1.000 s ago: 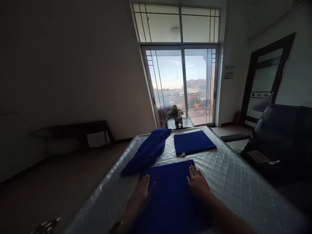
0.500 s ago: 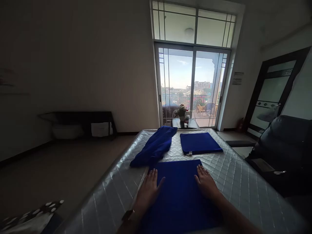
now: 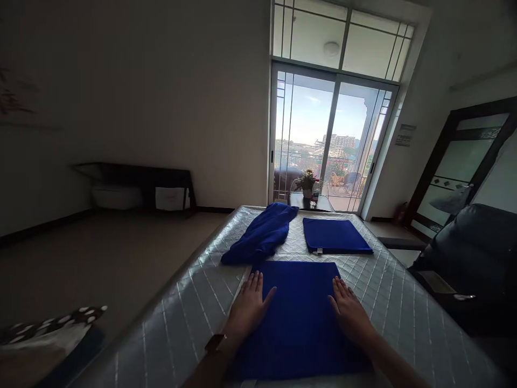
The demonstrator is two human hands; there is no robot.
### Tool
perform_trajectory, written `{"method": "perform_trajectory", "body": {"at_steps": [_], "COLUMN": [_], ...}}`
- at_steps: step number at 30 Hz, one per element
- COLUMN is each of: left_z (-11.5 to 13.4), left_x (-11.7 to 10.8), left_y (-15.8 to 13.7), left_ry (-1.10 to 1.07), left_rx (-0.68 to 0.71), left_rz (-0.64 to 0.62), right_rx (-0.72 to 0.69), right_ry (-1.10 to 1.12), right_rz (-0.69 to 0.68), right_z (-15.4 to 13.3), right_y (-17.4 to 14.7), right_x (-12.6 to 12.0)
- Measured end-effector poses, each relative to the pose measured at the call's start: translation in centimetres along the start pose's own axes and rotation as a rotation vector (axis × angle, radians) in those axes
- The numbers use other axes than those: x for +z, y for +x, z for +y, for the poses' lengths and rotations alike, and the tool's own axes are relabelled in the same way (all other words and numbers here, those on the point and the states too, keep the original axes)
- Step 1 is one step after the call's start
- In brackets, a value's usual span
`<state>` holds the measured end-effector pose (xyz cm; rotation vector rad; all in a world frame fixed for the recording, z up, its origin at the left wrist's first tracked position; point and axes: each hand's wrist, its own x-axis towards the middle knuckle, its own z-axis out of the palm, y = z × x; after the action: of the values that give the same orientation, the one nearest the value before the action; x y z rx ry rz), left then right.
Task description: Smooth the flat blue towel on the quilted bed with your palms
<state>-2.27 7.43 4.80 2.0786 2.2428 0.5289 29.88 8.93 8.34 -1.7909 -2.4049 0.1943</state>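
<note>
Right now the left hand (image 3: 247,308) and right hand (image 3: 352,311) lie flat, thumbs spread, along the side edges of the blue cloth (image 3: 299,326) on the quilted cover (image 3: 407,307) — uneven pressure could ruck it, or the slick-looking surface might let it slide askew.

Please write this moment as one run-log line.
left hand: near blue cloth, left edge | right hand: same cloth, right edge | beyond: crumpled blue cloth, flat blue cloth
</note>
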Motion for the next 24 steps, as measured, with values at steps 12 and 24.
{"method": "perform_trajectory", "body": {"at_steps": [12,24], "left_z": [-1.6,5.3], "left_x": [2.3,0.5], "left_y": [0.7,-1.1], "left_ry": [0.099,0.177], "left_rx": [0.073,0.146], "left_rz": [0.06,-0.023], "right_rx": [0.039,0.028], "right_ry": [0.07,0.174], "right_rz": [-0.041,-0.015], "right_z": [-0.2,0.0], "right_y": [-0.7,-1.0], "right_x": [-0.2,-0.4]}}
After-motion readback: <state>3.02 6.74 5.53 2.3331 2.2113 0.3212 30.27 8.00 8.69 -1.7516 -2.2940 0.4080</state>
